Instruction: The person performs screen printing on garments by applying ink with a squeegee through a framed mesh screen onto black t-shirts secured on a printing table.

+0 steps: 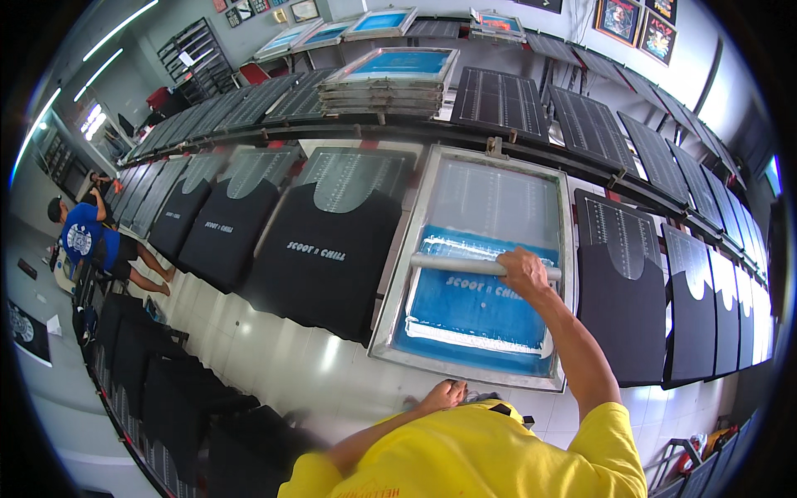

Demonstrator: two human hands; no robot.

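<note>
A screen-printing frame [382, 332] with a pale metal rim and blue mesh lies on a platen in front of me. Across its middle rests a long grey squeegee [452, 263], which my right hand [523, 272] grips near its right end. White ink [473, 339] streaks the mesh near the frame's close side, with another smear by the squeegee. Pale lettering shows in the blue between them, partly hidden by my right forearm. Low in front of my body, my left hand [447, 396] is closed with curled fingers; whether anything is in it is hidden.
Black shirts with white lettering [324, 232] lie on platens to the left; plain black shirts [621, 315] are on the right. Stacked screens [386, 83] stand on the far row. A person in a blue shirt [83, 236] is at far left. Dark garments [191, 398] hang at lower left.
</note>
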